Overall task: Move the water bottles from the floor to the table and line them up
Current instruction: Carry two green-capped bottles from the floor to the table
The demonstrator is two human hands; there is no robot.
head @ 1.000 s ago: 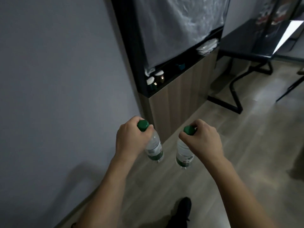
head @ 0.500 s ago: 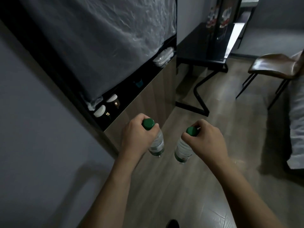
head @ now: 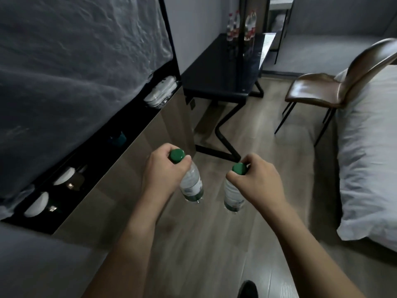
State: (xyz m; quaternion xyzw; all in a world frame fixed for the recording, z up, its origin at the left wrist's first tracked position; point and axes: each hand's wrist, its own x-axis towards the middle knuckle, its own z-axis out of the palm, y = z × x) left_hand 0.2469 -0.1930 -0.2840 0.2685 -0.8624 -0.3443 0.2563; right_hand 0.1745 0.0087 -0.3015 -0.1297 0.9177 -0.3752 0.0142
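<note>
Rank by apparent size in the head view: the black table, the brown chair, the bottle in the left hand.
1. black table
2. brown chair, close to the table in apparent size, so that order is unsure
3. bottle in the left hand, smallest despite being nearest the camera

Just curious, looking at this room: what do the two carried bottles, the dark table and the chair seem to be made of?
Bottles: clear plastic, see-through, with green caps. Table: glossy black top, perhaps glass or lacquer, since it mirrors things; dark, probably metal frame. Chair: shiny brown, leather-like seat on thin dark legs.
</note>
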